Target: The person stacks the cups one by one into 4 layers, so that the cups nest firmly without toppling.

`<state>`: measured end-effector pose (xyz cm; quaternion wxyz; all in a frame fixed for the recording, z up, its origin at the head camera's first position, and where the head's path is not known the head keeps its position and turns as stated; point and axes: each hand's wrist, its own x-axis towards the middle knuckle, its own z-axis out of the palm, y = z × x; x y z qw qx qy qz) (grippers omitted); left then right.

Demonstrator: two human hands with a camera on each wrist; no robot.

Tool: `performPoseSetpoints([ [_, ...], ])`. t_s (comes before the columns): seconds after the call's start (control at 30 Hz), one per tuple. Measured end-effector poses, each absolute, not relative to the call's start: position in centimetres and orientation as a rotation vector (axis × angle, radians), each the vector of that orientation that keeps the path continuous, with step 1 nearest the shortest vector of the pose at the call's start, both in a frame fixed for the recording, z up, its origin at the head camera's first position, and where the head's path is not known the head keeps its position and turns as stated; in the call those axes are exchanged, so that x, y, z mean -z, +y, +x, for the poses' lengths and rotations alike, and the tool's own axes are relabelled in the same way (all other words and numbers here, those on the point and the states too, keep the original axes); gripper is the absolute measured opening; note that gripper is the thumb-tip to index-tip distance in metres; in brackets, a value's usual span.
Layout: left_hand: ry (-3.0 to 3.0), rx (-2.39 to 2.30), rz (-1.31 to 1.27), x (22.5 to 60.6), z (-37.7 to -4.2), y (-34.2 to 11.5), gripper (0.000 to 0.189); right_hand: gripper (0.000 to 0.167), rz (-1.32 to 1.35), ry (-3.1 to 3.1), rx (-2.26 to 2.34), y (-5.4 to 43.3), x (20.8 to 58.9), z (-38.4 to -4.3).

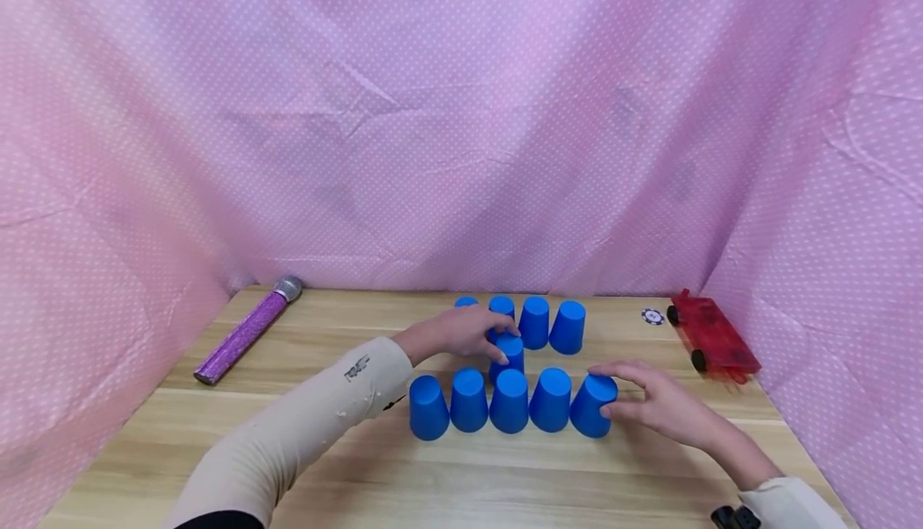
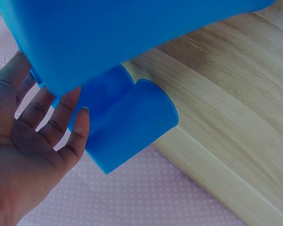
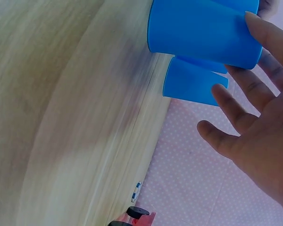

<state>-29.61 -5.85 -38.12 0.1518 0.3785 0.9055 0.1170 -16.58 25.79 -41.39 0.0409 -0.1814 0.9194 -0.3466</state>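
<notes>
Ten blue plastic cups are upside down on the wood-look table (image 1: 447, 481), wide mouths down and flat, narrow ends up. Five make the front row (image 1: 510, 407), four make the back row (image 1: 534, 325), and one middle cup (image 1: 514, 362) is between the rows.

The left hand (image 1: 465, 332) pinches the middle cup near its top, thumb on one side and fingers over the other. The right hand (image 1: 659, 405) holds the right-end cup (image 1: 590, 417) of the front row between thumb and pointer finger, and its other fingers are spread out.

The cups look thin and light, so a soft pinch should be enough. They seem stiff, but a hard squeeze might bend the sides. They probably won't break. The smooth sides slope in toward the top, so fingers could slip up and off. The best place to hold one is around its sides, just under the flat end. A light cup may tip if bumped.

A sparkly purple microphone (image 1: 245, 335) with a bumpy silver head lies to the left. A round poker chip (image 1: 652, 316) and a shiny red toy car (image 1: 717, 337) with black wheels are on the right. Soft, wrinkly pink cloth (image 1: 461, 128) with white dots hangs around.
</notes>
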Motion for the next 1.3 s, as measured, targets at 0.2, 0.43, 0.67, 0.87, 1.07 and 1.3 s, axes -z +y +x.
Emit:
performPoseSetpoints([
  [0.2, 2.605, -0.332, 1.080, 38.1, -29.6, -5.9, 0.055, 0.053, -0.539, 2.799, 1.068, 25.8, 41.4, -16.7],
  [0.43, 2.600, -0.324, 1.081, 38.1, -29.4, -6.0, 0.055, 0.051, -0.523, 2.824, 1.058, 25.8, 41.6, -16.5],
  [0.67, 2.603, -0.321, 1.077, 38.3, -29.4, -5.9, 0.055, 0.049, -0.554, 2.829, 1.056, 25.8, 41.5, -16.5],
  [0.87, 2.616, -0.317, 1.124, 37.9, -29.3, -6.1, 0.056, 0.049, -0.576, 2.840, 1.043, 25.8, 41.3, -16.5],
  [1.07, 2.654, -0.408, 1.137, 35.6, -29.1, -7.2, 0.058, 0.052, -0.559, 2.822, 1.039, 25.8, 41.3, -16.6],
  [1.3, 2.699, -0.662, 1.048, 31.5, -29.9, -8.5, 0.057, 0.053, -0.572, 2.829, 1.044, 25.7, 41.2, -16.5],
])
